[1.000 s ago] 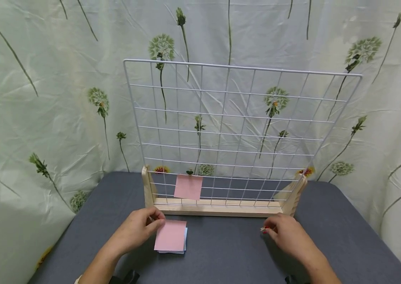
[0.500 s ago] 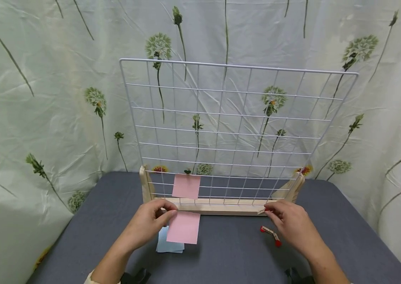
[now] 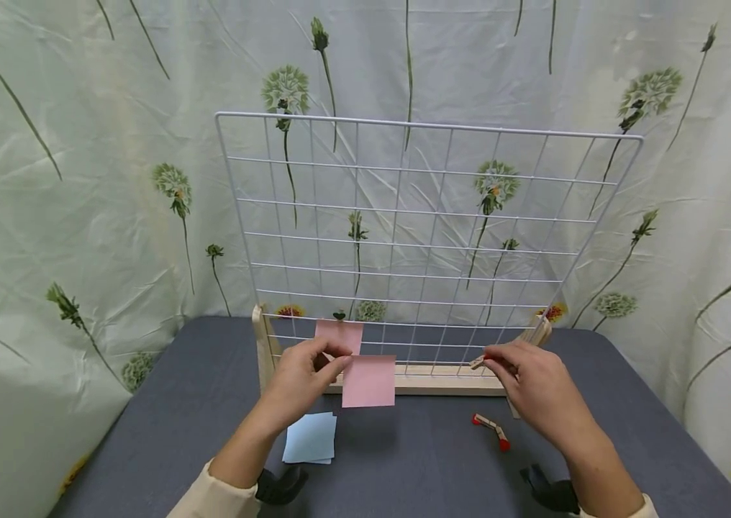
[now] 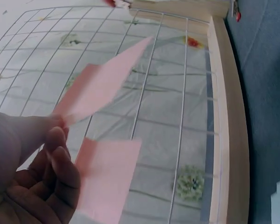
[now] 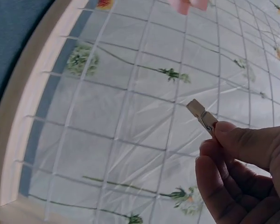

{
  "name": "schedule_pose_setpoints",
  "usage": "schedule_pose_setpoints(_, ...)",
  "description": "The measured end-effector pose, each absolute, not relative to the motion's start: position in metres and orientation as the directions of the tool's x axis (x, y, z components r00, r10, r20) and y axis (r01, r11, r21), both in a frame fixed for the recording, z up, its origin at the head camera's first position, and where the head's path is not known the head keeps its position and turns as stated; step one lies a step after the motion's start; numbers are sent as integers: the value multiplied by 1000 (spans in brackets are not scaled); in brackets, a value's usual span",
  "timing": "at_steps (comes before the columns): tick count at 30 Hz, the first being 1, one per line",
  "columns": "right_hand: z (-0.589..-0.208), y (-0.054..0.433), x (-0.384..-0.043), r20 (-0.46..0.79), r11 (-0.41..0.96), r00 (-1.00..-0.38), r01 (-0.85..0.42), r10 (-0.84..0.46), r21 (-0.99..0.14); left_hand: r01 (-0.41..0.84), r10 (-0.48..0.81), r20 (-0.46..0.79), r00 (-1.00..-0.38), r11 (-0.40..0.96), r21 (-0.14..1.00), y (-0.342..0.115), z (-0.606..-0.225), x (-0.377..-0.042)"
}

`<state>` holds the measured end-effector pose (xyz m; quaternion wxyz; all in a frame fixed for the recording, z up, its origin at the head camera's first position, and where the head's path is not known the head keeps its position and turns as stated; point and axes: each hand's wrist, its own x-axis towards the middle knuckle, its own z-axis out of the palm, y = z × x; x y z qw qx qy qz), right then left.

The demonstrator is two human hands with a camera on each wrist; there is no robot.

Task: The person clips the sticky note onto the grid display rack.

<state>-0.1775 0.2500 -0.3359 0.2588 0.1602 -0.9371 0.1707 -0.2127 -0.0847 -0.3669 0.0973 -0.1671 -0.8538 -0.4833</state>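
My left hand point(image 3: 303, 378) pinches a pink paper square point(image 3: 369, 381) by its upper left corner, in front of the white wire grid point(image 3: 430, 252). Behind that hand, a second pink square point(image 3: 339, 329) hangs on the grid's lower left, with a small dark clip point(image 3: 339, 315) at its top edge. In the left wrist view the held square point(image 4: 105, 86) slants away from the fingertips, apart from the hanging one point(image 4: 109, 177). Between thumb and forefinger my right hand point(image 3: 537, 381) pinches a small wooden clothespin point(image 5: 203, 118), its jaw end pointing out toward the grid.
The grid stands in a wooden base point(image 3: 450, 385) on a dark grey table point(image 3: 417, 460). A small stack of light blue paper squares point(image 3: 310, 437) lies at the front left. Wooden clothespins with red ends point(image 3: 491, 430) lie at the right. A flowered curtain point(image 3: 113, 216) hangs behind.
My left hand has lifted the pink square off the blue stack and carried it right and up toward the grid. My right hand has raised a clothespin from the table, leaving others there.
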Motion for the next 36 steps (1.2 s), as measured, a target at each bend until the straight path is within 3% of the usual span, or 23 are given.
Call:
schedule_pose_setpoints(15, -300, 230, -195, 621, 865, -736, -468, -270, -179, 478, 195, 437, -878, 420, 771, -33, -349, -234)
schedule_pose_setpoints(23, -290, 220, -202, 615, 859, -746, -466, -255, -210, 514, 229, 460, -858, 413, 752, -16, -339, -245)
schedule_pose_setpoints(31, -283, 215, -211, 634, 854, -728, -480, -261, -201, 545, 238, 495, -836, 461, 700, -4, -336, -252)
schedule_pose_setpoints(36, -279, 210, -215, 636, 858, -722, -481, -271, -181, 614, 232, 598, -767, 532, 583, 3, -334, -255)
